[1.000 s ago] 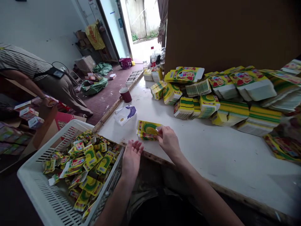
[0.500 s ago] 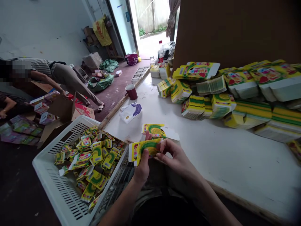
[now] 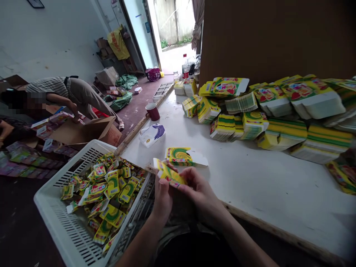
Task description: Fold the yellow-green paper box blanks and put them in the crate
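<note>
A small yellow and green carton (image 3: 170, 174) is held between my hands above the table's front edge, tilted with one end toward the upper left. My left hand (image 3: 161, 200) grips it near its left end, thumb in front and the other fingers mostly behind. At its right end, my right hand (image 3: 199, 191) pinches it between thumb and fingers. Just beyond, a flat carton (image 3: 179, 156) of the same print lies on the white table (image 3: 239, 178) with a white flap to the right. Left of my hands, a white plastic basket (image 3: 62, 222) holds many such cartons.
Stacks of flat cartons (image 3: 286, 133) line the table's back right. A tissue pack (image 3: 152, 135) and a maroon mug (image 3: 152, 112) stand near the left edge. Beyond the basket, a person (image 3: 52, 89) bends over an open cardboard box (image 3: 83, 131); another person's arm shows at far left.
The carton in my hands has turned from nearly level to slanting down rightward, its printed side now showing differently. The bending person has shifted rightward with the cardboard box. The view has moved slightly.
</note>
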Motion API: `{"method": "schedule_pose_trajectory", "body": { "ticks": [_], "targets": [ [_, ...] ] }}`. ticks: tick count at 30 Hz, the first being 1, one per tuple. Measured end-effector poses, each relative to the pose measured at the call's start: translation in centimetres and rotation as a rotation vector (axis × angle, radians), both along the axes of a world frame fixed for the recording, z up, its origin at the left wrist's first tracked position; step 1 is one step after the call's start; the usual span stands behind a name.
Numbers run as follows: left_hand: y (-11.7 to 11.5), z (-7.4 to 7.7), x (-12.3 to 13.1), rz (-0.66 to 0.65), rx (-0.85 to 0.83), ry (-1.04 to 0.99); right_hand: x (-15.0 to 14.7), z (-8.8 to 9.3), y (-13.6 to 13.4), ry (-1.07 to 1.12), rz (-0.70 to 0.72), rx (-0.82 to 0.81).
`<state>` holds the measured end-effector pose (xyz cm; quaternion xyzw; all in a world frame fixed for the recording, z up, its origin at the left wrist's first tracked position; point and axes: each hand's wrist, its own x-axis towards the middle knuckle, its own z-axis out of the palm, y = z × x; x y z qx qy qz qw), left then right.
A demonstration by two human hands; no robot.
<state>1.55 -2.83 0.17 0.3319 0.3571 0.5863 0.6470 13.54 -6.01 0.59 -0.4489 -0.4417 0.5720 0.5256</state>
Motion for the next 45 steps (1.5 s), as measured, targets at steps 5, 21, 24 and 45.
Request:
{"method": "schedule_pose_trajectory", "body": {
  "ticks": [5, 21, 24, 45],
  "targets": [
    [0.6, -0.9, -0.3, -0.003, 0.065, 0.145, 2.1, 0.7, 0.3, 0.060, 0.108, -0.014],
    [1.0, 2.5, -3.6, -0.508, 0.361, 0.864, 3.2, 1.8, -0.7, -0.985, 0.006, 0.685],
    [0.4, 1.7, -2.8, -0.367, 0.370, 0.958, 2.7, 1.7, -1.3, -0.830, -0.297, 0.568],
    [-0.1, -1.5, -1.0, -0.269, 0.491, 0.927, 1.7, -1.0, -0.7, -0.462, 0.056, 0.329]
  ]
}}
